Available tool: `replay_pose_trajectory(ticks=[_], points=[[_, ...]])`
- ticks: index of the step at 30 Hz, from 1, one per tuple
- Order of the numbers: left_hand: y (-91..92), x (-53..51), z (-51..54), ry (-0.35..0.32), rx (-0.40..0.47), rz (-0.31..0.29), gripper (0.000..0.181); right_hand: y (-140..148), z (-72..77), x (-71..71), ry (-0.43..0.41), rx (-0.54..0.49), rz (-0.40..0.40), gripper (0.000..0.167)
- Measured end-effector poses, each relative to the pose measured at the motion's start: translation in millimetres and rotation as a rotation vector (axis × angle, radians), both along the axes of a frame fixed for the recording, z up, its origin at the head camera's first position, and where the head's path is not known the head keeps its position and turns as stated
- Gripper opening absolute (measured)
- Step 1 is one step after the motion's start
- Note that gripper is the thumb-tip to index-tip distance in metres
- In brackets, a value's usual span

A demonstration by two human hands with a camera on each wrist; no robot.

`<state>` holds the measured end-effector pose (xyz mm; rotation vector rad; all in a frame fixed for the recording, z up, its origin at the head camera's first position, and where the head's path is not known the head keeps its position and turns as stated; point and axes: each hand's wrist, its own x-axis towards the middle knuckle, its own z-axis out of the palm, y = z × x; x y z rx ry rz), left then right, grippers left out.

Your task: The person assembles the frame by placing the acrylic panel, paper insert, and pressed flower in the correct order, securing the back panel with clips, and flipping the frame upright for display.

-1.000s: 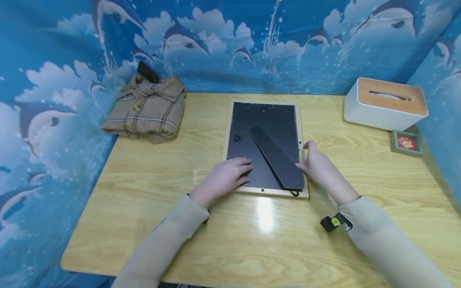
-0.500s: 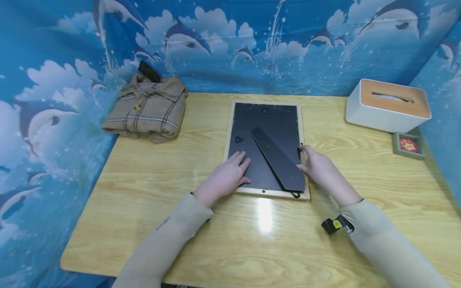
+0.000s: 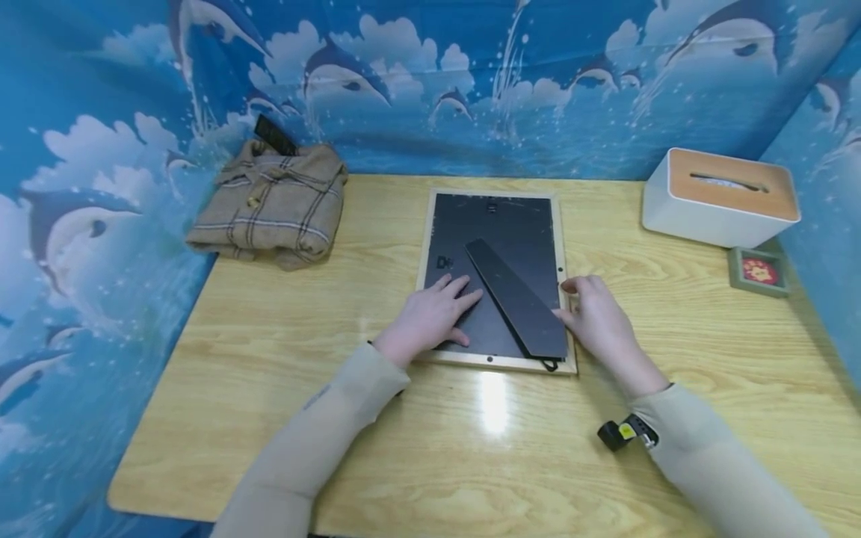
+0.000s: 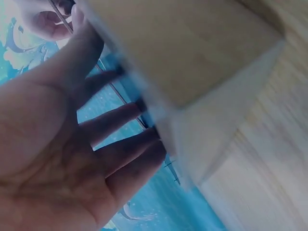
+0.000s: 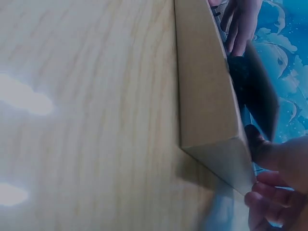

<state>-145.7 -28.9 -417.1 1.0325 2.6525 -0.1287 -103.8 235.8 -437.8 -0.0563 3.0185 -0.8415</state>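
A picture frame (image 3: 525,217) lies face down on the table, its black backing up and its pale wooden rim (image 5: 204,72) around it. Slanting across the backing is a black easel leg (image 3: 518,302), with a small black loop at its lower end. My left hand (image 3: 430,314) rests on the backing left of the leg, fingers spread; its fingertips (image 4: 132,110) lie over the rim in the left wrist view. My right hand (image 3: 599,317) grips the right rim, thumb (image 5: 262,144) on the back and the other fingers along the outer side.
The wooden table (image 3: 282,418) carries a folded plaid garment (image 3: 276,209) at the back left. A white tissue box (image 3: 713,213) with a wooden lid stands at the back right, beside a small green square dish (image 3: 758,273). A dolphin-print cloth (image 3: 417,97) hangs behind.
My left hand has slid slightly right and up the backing, its fingers spreading. The right hand stays at the right rim, its index finger shifted a little lower. The frame has stayed put.
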Motion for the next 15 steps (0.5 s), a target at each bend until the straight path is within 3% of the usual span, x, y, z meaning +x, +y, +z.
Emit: replay_pose_trajectory(ticks=[9, 15], points=[[-1.0, -5.6, -2.4, -0.021, 0.006, -0.021, 0.08, 1.0, -7.5, 0.2, 0.09, -0.077, -0.002, 0.046], [-0.5, -3.8, -1.0, -0.028, -0.01, -0.01, 0.08, 1.3, -12.0, 2.5, 0.135, -0.061, 0.012, 0.043]])
